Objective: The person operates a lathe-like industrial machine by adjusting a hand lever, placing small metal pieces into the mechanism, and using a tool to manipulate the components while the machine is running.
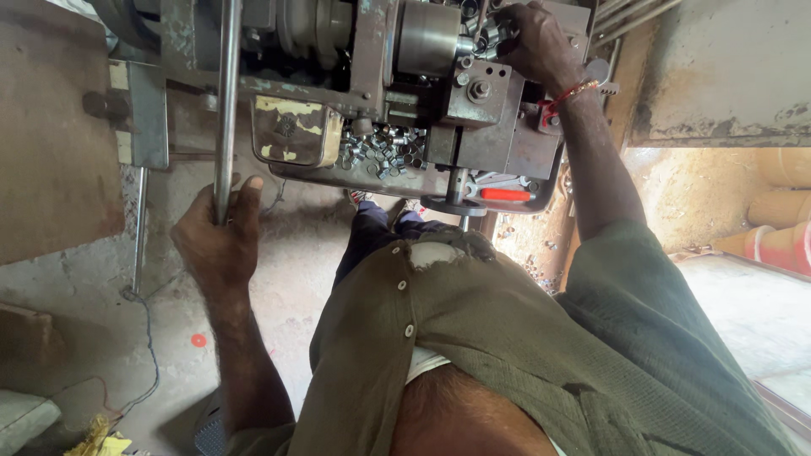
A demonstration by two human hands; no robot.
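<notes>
My left hand (218, 236) is wrapped around the lower end of a long grey metal lever bar (226, 93) that runs up toward the machine. My right hand (534, 40) reaches to the top of the grey metal machine (486, 127), its fingers curled among small shiny metal rings (483, 34) beside a steel cylinder (427, 38); whether it holds a ring is hidden. A red thread band circles that wrist. Below the machine head, a tray (355, 173) carries several small metal rings (380, 150).
A yellow-stained metal box (296, 128) hangs at the tray's left. A red-handled tool (505, 194) lies on the tray's right end. A brown rusty panel (51, 143) stands at left. The concrete floor (287, 279) holds a thin cable (150, 338). Orange cylinders (781, 241) lie at right.
</notes>
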